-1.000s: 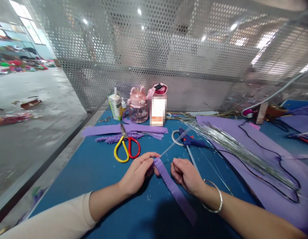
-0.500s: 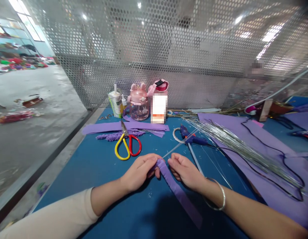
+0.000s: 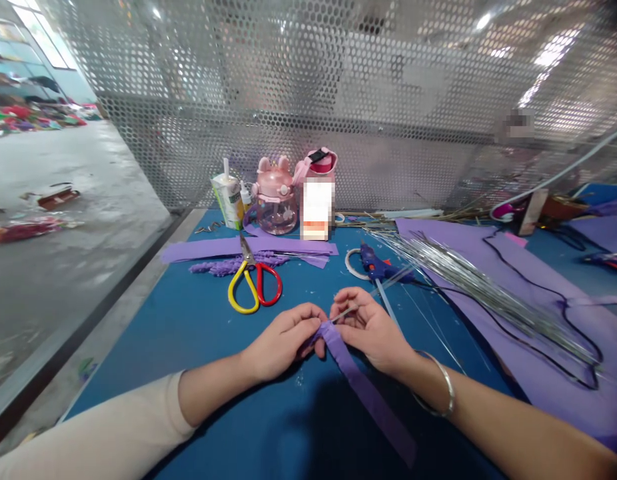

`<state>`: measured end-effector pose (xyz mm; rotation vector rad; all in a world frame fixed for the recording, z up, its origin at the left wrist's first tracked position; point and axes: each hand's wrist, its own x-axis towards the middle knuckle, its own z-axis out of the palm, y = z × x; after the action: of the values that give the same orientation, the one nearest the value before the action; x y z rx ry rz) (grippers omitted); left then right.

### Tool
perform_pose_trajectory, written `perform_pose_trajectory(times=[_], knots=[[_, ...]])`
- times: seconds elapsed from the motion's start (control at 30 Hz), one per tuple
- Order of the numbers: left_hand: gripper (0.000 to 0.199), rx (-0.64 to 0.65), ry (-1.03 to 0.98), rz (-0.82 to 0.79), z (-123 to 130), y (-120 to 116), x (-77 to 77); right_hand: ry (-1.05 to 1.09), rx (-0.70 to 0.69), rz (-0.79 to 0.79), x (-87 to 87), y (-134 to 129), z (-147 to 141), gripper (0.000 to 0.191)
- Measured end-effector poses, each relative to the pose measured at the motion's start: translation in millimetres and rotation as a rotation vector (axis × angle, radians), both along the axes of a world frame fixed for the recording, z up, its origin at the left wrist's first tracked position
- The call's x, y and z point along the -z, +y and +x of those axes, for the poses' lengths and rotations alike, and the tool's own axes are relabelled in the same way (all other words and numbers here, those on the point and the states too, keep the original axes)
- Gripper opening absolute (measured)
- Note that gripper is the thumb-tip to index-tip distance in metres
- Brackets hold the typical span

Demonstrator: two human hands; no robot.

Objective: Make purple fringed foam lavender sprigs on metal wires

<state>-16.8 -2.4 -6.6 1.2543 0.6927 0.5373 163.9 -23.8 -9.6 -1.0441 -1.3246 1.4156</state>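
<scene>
A purple strip [image 3: 361, 383] hangs down to the right from my left hand [image 3: 288, 340], whose thumb and fingers pinch its gathered upper end. Beside it my right hand [image 3: 371, 327] has its thumb near the strip and its fingers partly spread around a thin clear stem [image 3: 346, 312]; whether it grips the stem is hard to see. The stem runs from the strip's gathered end up to the right. Scissors [image 3: 252, 283] with one yellow and one red handle lie beyond my left hand. Past my right hand rests a blue glue gun [image 3: 376, 262] with a glue stick.
Purple strips [image 3: 203, 250] and a fuzzy purple piece [image 3: 216, 267] lie behind the scissors. A drink carton [image 3: 229, 203], a pink cup [image 3: 277, 213] and a pink bottle [image 3: 323, 162] stand before the perforated metal screen [image 3: 288, 133]. Wires [image 3: 468, 280] cover purple sheets on the right, with a black cord.
My right hand's fingers have opened from a closed curl and spread around the stem. The stem has tilted lower to the right. The view has shifted slightly.
</scene>
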Motion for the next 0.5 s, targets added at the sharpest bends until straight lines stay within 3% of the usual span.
perform_pose_trajectory(times=[0.3,0.5], knots=[[0.019,-0.064,-0.026,0.096,1.1,-1.2,5.3,-0.020,-0.021,0.081,-6.4,-0.1,2.9,0.037],[0.022,-0.091,0.077,0.215,0.1,-2.0,5.0,-0.024,-0.065,0.135,-7.0,-1.6,5.0,0.037]])
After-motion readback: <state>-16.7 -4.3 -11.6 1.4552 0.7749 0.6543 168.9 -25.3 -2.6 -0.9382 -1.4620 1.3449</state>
